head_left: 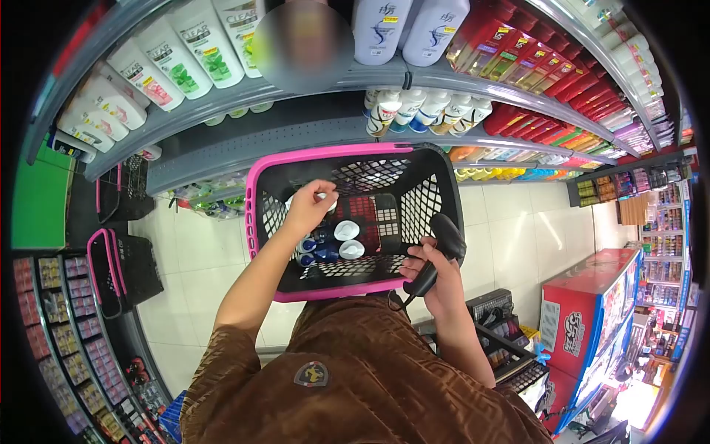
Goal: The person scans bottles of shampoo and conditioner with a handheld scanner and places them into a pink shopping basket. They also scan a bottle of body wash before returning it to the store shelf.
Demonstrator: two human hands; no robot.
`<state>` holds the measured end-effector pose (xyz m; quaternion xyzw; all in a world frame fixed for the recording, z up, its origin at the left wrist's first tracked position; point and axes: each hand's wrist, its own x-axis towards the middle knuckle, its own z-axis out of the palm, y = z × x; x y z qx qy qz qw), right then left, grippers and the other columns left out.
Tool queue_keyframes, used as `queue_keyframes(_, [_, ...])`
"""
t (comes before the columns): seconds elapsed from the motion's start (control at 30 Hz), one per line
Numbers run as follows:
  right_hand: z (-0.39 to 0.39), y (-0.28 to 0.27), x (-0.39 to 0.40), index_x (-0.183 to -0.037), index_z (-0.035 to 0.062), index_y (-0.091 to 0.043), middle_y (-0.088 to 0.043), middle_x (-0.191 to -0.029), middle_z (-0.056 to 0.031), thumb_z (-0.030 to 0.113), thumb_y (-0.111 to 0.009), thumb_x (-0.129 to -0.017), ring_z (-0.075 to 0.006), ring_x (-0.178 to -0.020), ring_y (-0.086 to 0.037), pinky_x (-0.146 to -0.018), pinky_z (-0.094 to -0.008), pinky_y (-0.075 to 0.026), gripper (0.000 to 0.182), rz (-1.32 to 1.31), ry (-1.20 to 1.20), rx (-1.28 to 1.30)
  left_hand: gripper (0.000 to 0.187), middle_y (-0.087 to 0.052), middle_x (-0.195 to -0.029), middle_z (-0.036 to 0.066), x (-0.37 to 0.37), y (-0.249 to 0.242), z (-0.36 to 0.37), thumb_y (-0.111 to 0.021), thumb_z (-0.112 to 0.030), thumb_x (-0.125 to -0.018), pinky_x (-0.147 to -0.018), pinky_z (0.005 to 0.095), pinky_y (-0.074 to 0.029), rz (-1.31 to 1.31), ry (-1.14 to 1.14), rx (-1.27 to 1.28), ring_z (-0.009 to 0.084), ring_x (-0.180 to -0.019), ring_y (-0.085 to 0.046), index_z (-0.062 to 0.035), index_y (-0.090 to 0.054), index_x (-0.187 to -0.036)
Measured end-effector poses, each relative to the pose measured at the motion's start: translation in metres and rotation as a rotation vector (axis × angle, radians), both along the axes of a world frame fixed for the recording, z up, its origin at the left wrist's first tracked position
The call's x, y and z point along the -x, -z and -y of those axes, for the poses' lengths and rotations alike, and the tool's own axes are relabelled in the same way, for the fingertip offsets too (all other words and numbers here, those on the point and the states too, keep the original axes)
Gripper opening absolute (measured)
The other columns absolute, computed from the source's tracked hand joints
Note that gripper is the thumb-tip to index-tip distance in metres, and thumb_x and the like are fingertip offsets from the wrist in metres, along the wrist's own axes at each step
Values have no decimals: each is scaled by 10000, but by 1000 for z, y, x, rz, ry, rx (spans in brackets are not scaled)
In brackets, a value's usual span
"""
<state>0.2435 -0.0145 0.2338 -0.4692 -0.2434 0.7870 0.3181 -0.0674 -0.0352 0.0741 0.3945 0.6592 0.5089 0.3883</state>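
Observation:
A black shopping basket with a pink rim is in front of my body, its mesh sides showing. My left hand is inside it, over its left part, with fingers curled together. A white piece shows just under those fingers, but whether they grip it is hidden. Below that hand, dark blue bottles and two white oval caps are grouped in the basket. At the basket's right front corner, my right hand is closed around a black barcode scanner, which has a cord hanging from its handle.
Ahead, a grey shelf carries white shampoo bottles, pale lilac bottles and rows of red bottles. More black-and-pink baskets stand on the left of the tiled floor. A red chest cabinet is at right.

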Motion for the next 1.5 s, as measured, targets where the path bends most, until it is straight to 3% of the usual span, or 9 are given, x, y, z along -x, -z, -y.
queue_keyframes(0.27, [-62,3,-41,-1168,58,-579,-673,-1019,-131,178,-657,-952,-255,-881,-691,-793,-427,-592,259,-25,-66,30,535,-672,-963,94,-24,-74,-181,-844,-396,-789,-746,340,-525,-620,-387,-210,211,-771,-639,-24,-696,-1145])
queue_keyframes(0.37, [-87,7,-61,-1173,74,-582,-667,-994,-115,203,-648,-953,-241,-856,-683,-790,-418,-592,263,-43,-100,51,762,-706,-1067,164,-34,-111,-235,-790,-646,-708,-854,388,-534,-520,-402,187,309,-996,-682,-40,-699,-1161])
queue_keyframes(0.57, [-124,14,-91,-1171,73,-582,-664,-987,-108,218,-648,-952,-233,-859,-680,-799,-415,-585,271,-63,-136,62,747,-707,-1200,177,-47,-108,-275,-722,-680,-739,-938,434,-543,-765,-370,424,335,-1130,-670,-74,-695,-1176])
queue_keyframes(0.83, [-137,21,-96,-1116,94,-591,-663,-986,-107,196,-670,-945,-228,-835,-685,-774,-391,-585,214,-106,-164,89,686,-710,-1011,282,-29,-85,-239,-631,-535,-844,-890,491,-535,-882,-264,388,442,-991,-693,14,-603,-1256])
queue_keyframes(1.03, [-114,15,-84,-1116,81,-592,-666,-974,-107,202,-680,-939,-238,-829,-690,-759,-393,-591,231,-85,-110,46,653,-701,-1033,305,-17,-85,-225,-589,-481,-905,-876,488,-547,-753,-338,344,420,-1027,-693,43,-538,-1290])
queue_keyframes(1.17, [-86,6,-70,-1129,74,-592,-668,-973,-110,191,-677,-938,-241,-832,-690,-755,-399,-595,240,-62,-63,8,507,-716,-916,238,-1,-90,-173,-575,-380,-958,-597,439,-594,-321,-464,125,343,-764,-738,42,-538,-1237])
queue_keyframes(1.23, [-71,4,-59,-1135,73,-590,-668,-974,-110,187,-675,-938,-240,-834,-689,-754,-400,-597,243,-56,-50,-5,379,-624,-685,79,13,-99,-137,-560,-360,-975,-516,381,-572,39,-483,-55,218,-502,-598,-12,-566,-1126])
queue_keyframes(1.33, [-48,4,-38,-1169,64,-576,-669,-987,-117,174,-666,-938,-248,-828,-687,-758,-410,-600,271,-36,-43,-24,281,-392,-595,-29,13,-141,-53,-577,-381,-966,-488,322,-524,346,-396,-91,86,-480,-389,-109,-530,-911])
queue_keyframes(1.5, [-14,-7,5,-1466,43,-422,-602,-1250,-207,350,-617,-1011,-321,-1044,-668,-832,-461,-591,583,-114,-75,-155,301,-279,-555,-85,3,-170,62,-546,-425,-972,-515,320,-456,787,-318,65,67,-451,-306,-137,-559,-887])
